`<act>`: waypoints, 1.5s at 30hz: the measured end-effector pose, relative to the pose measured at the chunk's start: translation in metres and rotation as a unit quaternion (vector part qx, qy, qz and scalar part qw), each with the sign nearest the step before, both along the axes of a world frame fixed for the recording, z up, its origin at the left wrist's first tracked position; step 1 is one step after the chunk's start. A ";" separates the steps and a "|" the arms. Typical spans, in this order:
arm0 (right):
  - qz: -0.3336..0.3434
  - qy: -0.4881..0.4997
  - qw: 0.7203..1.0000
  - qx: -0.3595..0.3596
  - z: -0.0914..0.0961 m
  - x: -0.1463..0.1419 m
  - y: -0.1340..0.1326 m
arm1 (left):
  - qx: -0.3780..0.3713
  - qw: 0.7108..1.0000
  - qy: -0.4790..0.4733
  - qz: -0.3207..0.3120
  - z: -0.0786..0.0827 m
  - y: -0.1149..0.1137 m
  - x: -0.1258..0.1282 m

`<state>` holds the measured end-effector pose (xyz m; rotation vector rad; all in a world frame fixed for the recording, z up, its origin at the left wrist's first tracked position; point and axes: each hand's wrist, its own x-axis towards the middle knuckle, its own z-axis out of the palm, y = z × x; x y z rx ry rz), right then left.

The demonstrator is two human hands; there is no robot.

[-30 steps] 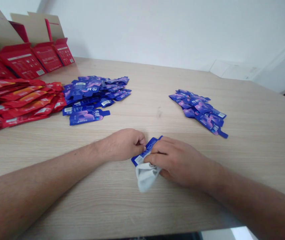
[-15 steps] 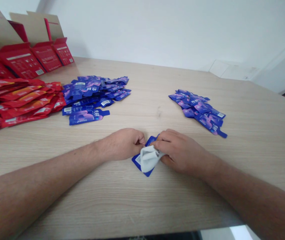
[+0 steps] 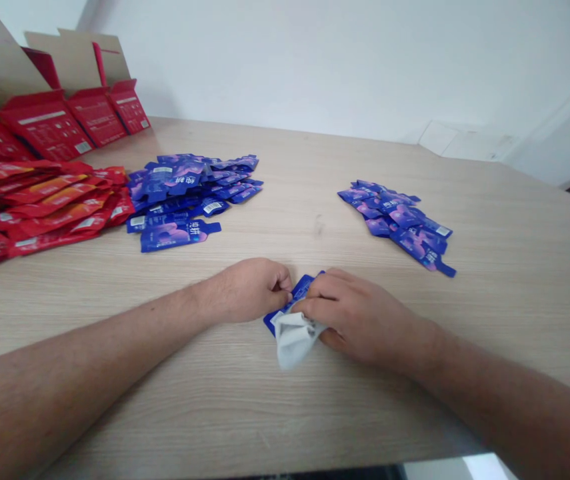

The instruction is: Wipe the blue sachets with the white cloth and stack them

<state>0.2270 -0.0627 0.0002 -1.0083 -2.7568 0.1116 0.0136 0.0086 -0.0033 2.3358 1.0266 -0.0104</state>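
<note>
1. Hands work close together at the near middle of the pale wood-grain table (image 3: 315, 413). The left hand (image 3: 247, 290) is closed, its fingertips pinching the edge of a blue foil pouch (image 3: 303, 291). The right hand (image 3: 359, 320) curls over a crumpled white cloth (image 3: 295, 340), gripping it against the same pouch.
2. The blue pouch sits between the two hands, its far end poking out past the right hand's fingers. Fingers and cloth hide much of it, so whether its lower end touches the table is hard to tell.
3. A steady pinch from the left hand looks like the best way to handle it, keeping the thin foil taut and unbuckled. Even pressure through the right hand's fingers would suit the cloth better than a tight bunch.
4. Farther out, a heap of matching blue pouches (image 3: 185, 187) lies to the left, with one pouch (image 3: 177, 235) at its near edge. A smaller heap of blue pouches (image 3: 395, 220) lies to the right.
5. At the far left are stacked red sachets (image 3: 49, 200), and behind them open red cartons (image 3: 47, 127).
</note>
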 end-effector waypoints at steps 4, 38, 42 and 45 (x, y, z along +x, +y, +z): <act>-0.005 0.001 1.000 0.005 -0.002 0.001 0.001 | 0.003 1.000 -0.005 0.005 -0.001 0.000 0.000; -0.016 0.004 1.000 0.014 -0.002 -0.004 -0.003 | 0.009 1.000 0.002 0.007 -0.002 0.001 0.000; 0.000 0.004 1.000 0.016 -0.002 -0.004 -0.004 | 0.008 1.000 0.005 0.001 -0.001 0.001 0.001; 0.027 0.003 1.000 0.011 -0.002 -0.005 -0.006 | 0.013 1.000 0.006 -0.003 0.000 0.001 0.001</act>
